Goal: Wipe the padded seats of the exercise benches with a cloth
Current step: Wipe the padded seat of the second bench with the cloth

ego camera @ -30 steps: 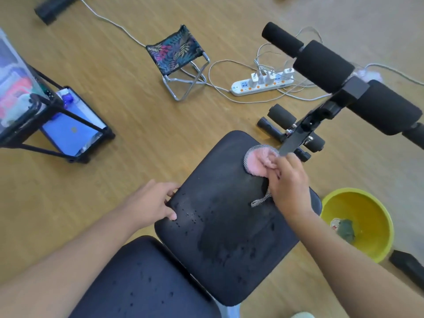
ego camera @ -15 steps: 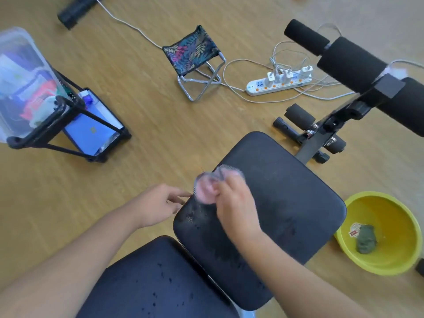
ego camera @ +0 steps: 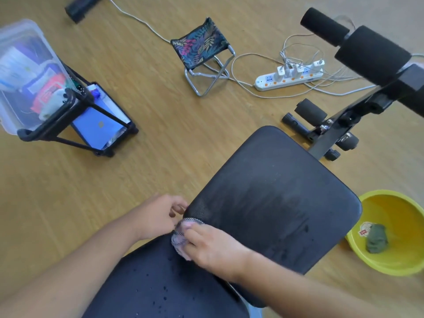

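Observation:
A black padded seat (ego camera: 275, 196) of an exercise bench fills the middle, with damp streaks on it. A second black pad (ego camera: 165, 285) lies nearer me, dotted with water drops. My right hand (ego camera: 211, 246) is shut on a pink cloth in grey mesh (ego camera: 181, 237) and presses it at the seat's near left corner, by the gap between the pads. My left hand (ego camera: 160, 214) rests against the seat's left edge, fingers curled at the corner.
A yellow basin (ego camera: 394, 235) with a green rag (ego camera: 376, 237) sits on the wooden floor at right. The bench's foam rollers (ego camera: 371, 53) rise at upper right. A power strip (ego camera: 289, 79) with cables, a small folding stool (ego camera: 202, 51) and a rack with a plastic box (ego camera: 29, 72) stand beyond.
My right hand has swept the cloth from the seat's far end back across the pad to its near left corner. My left hand stayed at the seat's left edge.

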